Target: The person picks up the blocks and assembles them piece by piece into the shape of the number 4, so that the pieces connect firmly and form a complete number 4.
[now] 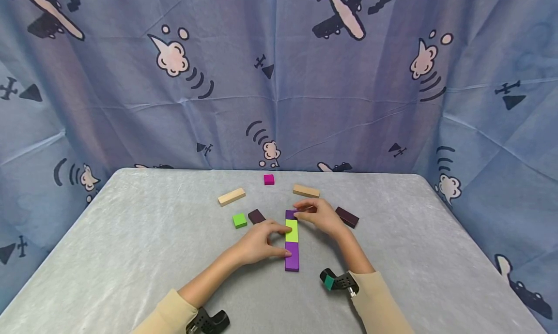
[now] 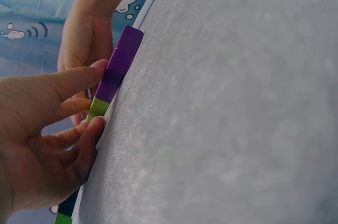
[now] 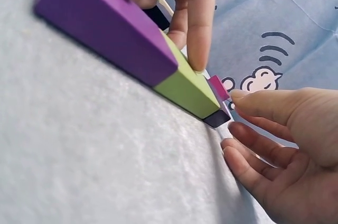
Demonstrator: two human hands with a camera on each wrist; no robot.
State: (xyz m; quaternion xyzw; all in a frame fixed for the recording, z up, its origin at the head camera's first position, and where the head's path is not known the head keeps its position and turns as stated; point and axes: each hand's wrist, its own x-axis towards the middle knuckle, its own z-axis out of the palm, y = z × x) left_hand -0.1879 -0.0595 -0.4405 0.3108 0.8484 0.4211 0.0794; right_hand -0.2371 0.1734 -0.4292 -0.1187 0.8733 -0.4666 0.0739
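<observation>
In the head view, a row of blocks runs away from the person. A purple block [image 1: 292, 257] lies nearest, a yellow-green block [image 1: 291, 231] in the middle, and another purple block [image 1: 290, 214] at the far end. My left hand [image 1: 258, 243] is at the row's left side, thumb at the near purple block and index finger at the yellow-green one. In the right wrist view the near purple block [image 3: 105, 23] looks thicker than the far end. My right hand [image 1: 321, 217] is at the far purple block, its thumb and fingertips beside the right edge; firm contact is unclear.
A green block [image 1: 240, 220] and a dark brown block [image 1: 256, 216] lie left of the row. Another dark brown block [image 1: 347, 217] is right of the right hand. Farther back are two wooden blocks [image 1: 231, 197] and a magenta block [image 1: 269, 179]. A patterned curtain [image 1: 235, 82] hangs behind the table.
</observation>
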